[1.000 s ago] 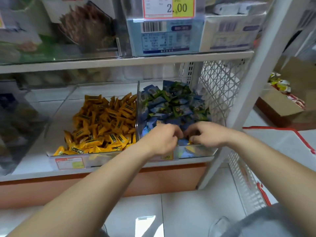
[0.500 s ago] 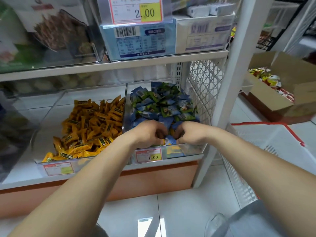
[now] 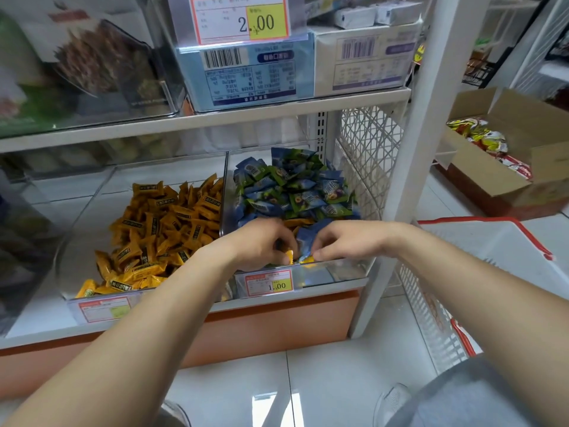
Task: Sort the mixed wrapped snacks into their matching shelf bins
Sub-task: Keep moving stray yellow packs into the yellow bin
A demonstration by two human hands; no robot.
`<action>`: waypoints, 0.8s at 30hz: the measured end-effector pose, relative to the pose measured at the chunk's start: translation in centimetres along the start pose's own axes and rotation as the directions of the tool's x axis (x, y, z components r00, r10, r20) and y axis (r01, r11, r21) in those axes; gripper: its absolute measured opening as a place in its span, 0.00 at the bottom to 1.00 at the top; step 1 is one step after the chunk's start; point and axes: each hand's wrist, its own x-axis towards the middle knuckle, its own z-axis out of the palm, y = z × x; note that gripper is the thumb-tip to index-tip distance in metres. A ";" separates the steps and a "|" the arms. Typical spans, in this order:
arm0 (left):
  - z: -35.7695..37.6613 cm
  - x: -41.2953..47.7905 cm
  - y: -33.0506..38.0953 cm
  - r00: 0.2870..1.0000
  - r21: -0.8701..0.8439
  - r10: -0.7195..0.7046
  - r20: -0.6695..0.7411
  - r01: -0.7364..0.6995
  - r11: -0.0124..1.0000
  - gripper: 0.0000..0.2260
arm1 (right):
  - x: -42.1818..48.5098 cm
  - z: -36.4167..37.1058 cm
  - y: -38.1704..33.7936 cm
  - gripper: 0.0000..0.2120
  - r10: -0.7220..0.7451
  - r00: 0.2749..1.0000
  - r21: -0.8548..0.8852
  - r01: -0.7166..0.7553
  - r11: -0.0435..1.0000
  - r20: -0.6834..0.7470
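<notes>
White shop shelving (image 3: 200,118) fills our view; on its lower shelf two clear bins sit side by side. The left bin (image 3: 101,300) holds orange snacks (image 3: 166,217). The right bin (image 3: 338,269) holds blue snacks (image 3: 292,186), heaped toward the back. Both hands are at the front of the right bin. Left hand (image 3: 261,241): fingers curled down around an orange stray (image 3: 289,257), its yellow end showing at the fingertips. Right hand (image 3: 345,241): fingers curled against a blue wrapper (image 3: 308,238) between the hands; whether pinched or only pushed aside, we cannot tell. More orange strays (image 3: 297,222) lie just behind the hands, half under the blue heap. We judge the step to be pulling orange out of blue. To do it well, we let the right hand hold the blue wrappers back so the left lifts clean. We take one stray or a small clutch, not a fistful, and check that no blue rides along. Then we carry it over the dividing wall into the left bin. The wrappers look slick; a loose grip would likely drop some on the floor.
</notes>
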 end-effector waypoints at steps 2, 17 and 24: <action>0.0 -0.1 0.0 0.997 -0.016 0.011 -0.081 -0.012 1.000 0.06 | -0.5 -0.3 0.1 0.04 -0.046 0.996 0.026 0.049 0.998 -0.076; -2.3 -3.2 3.8 0.899 -0.965 -0.353 -0.261 -0.245 0.091 0.02 | -1.9 0.3 -4.5 0.08 0.068 0.819 0.625 0.377 0.684 -0.569; -1.4 -2.3 4.6 0.887 -0.960 -0.370 -0.278 -0.269 0.077 0.03 | -2.4 0.3 -4.5 0.11 -0.059 0.849 0.616 0.427 0.662 -0.525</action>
